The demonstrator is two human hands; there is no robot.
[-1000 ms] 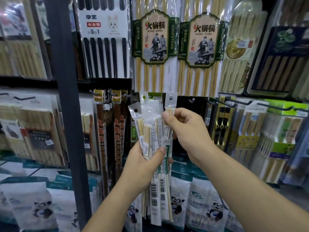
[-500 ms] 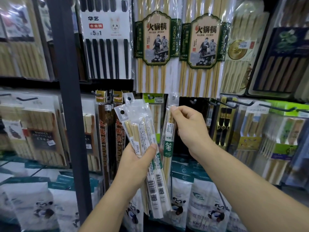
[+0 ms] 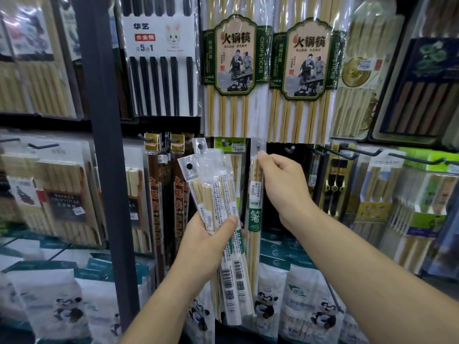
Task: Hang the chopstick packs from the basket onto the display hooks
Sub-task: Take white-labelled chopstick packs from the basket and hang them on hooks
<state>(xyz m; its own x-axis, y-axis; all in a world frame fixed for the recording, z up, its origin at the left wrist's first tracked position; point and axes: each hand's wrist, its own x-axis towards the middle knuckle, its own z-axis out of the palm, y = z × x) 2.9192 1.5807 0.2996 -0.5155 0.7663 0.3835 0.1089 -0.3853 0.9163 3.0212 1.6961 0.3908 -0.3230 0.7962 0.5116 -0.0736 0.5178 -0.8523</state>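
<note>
My left hand [image 3: 207, 240] grips a bundle of chopstick packs [image 3: 216, 194], clear sleeves with pale bamboo sticks and punched hang tabs, tilted to the left. My right hand [image 3: 280, 182] pinches a single chopstick pack [image 3: 254, 214] with a green label near its top. That pack's hang tab sits over a display hook [image 3: 258, 145], whose grey tip shows through the hole. The pack hangs upright just right of the bundle. No basket is in view.
A dark upright post [image 3: 104, 145] stands left of the bundle. Brown chopstick packs [image 3: 155, 207] hang on hooks between post and bundle. A bare hook [image 3: 289, 148] and long black hooks [image 3: 360, 152] lie to the right. Large hotpot chopstick packs [image 3: 234, 70] hang above; panda-printed bags [image 3: 308, 306] below.
My right hand drew one pack out of the bundle, lifted it up and right, and set its tab on the hook. My left hand tilted the bundle leftward.
</note>
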